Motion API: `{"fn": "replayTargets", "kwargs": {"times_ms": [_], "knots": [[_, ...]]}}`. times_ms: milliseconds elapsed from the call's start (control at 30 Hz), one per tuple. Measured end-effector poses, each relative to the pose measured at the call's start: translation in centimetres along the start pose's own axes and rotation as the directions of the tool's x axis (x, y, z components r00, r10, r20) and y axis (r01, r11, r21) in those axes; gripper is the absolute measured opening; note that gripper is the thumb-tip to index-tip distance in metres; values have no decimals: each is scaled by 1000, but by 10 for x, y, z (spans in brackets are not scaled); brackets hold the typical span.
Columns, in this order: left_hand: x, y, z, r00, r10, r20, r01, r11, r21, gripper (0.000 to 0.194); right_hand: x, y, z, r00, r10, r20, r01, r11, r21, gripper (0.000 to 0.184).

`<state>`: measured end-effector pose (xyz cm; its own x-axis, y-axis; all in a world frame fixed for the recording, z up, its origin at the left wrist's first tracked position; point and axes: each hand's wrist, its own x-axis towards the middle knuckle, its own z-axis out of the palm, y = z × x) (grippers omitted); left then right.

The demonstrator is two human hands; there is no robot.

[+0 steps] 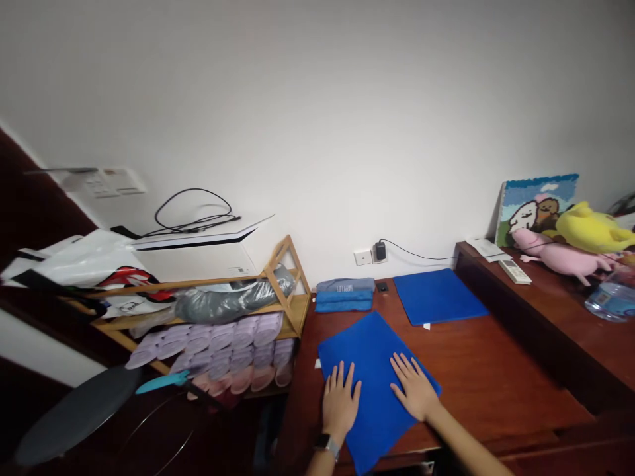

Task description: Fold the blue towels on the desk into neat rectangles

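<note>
A blue cloth [374, 370] lies spread at an angle on the reddish-brown wooden table [476, 370], its near corner reaching the front edge. My left hand [340, 404] rests flat on its left side, fingers spread, with a watch on the wrist. On the cloth's right side lies my right hand [415, 390], also flat with fingers apart. Another blue cloth [439, 295] is laid out flat at the back right, a small white tag at its near edge. Folded blue and grey-blue cloths [344, 301] sit stacked at the back left.
Left of the table stands a wooden rack [292, 311] with lilac and pink slippers [233, 337] and a white box [208, 254]. A charger [380, 250] is plugged into the wall. On the raised right surface are a remote [514, 271], plush toys [560, 254] and a water bottle [612, 297].
</note>
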<state>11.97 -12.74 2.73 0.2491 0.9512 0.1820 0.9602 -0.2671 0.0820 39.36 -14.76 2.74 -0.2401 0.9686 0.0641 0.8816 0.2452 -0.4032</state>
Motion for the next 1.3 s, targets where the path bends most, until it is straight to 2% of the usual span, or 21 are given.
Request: {"fn": "replayTargets", "kwargs": {"times_ms": [67,133,200,233,300,367,433,500,600,700,833,967,1100,1200,1300], "knots": [[-29,15,-6,997,-77,-13,77,996,45,55,8,14,-24,987,-125,97,126,992,-1,67],[-52,26,-11,994,-106,-29,107,992,67,51,12,16,-36,986,-123,110,127,991,-29,66],[-61,32,-15,995,-63,-75,66,997,42,46,8,6,-30,999,40,-1,-40,997,-71,66],[-59,32,-16,994,-21,-106,23,1000,15,44,3,-1,-22,986,151,-76,-156,985,-78,66],[-43,30,-18,985,87,-151,-94,995,-43,44,-10,-15,0,925,338,-170,-353,933,-66,67],[-20,25,-16,973,187,-133,-199,977,-79,48,-21,-20,18,890,422,-170,-436,898,-54,72],[1,21,-10,974,216,-69,-222,970,-97,53,-23,-15,25,898,417,-141,-427,903,-48,74],[14,20,-2,987,162,-13,-163,981,-102,54,-17,-2,20,925,363,-113,-370,928,-45,74],[15,23,11,999,36,5,-35,996,-84,55,2,19,6,961,269,-63,-273,961,-50,72],[6,29,19,999,-32,-14,31,998,-57,56,20,36,-4,974,222,-45,-224,973,-48,69],[1,32,21,999,-29,-23,28,999,-43,56,39,50,-8,965,236,-109,-242,970,-38,65],[0,31,25,998,-44,-52,43,999,-33,56,50,55,-7,949,307,-69,-310,949,-54,66],[-1,29,29,994,-77,-76,76,997,-15,55,50,54,-4,943,324,-78,-329,942,-64,66],[11,35,23,994,-18,-105,15,1000,-23,55,48,52,-4,945,316,-79,-321,945,-64,66],[41,62,16,982,151,-115,-160,985,-71,54,48,52,-7,945,320,-64,-325,942,-79,66]]}}
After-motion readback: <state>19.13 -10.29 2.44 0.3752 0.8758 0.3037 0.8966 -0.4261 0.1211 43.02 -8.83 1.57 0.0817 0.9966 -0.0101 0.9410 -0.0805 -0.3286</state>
